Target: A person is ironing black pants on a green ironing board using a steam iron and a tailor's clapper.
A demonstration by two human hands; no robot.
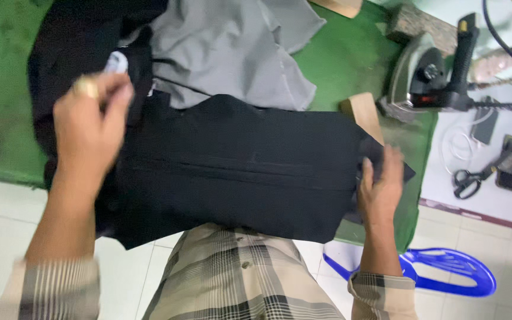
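View: looking down from head height at a person's two hands working over a green table (351,65); the picture is slightly blurred by motion.
Garment: a black garment (238,172) lies spread flat across the near edge of the table, a straight seam running left to right along its middle; its near edge hangs over towards the person's checked shirt (238,278).
Left hand: the left hand (90,124) is over the left end of the garment, fingers curled downward and close together, a ring on one finger; whether it grips the cloth or only presses on it cannot be told.
Right hand: the right hand (380,186) is at the right end of the garment, fingers loosely open and spread, fingertips touching the cloth's edge, nothing clasped in it.
Grey cloth: a grey cloth (238,47) lies rumpled beyond the black garment, partly under it.
Wood block: a small wood block (362,112) sits just beside the garment's far right corner.
Iron: an iron (428,77) rests at the right edge of the table, its cord trailing away.
Scissors: scissors (466,181) lie on a white surface to the right, well apart from the hands.
Floor: a blue plastic stool (451,272) lies on pale tiles below the right forearm.
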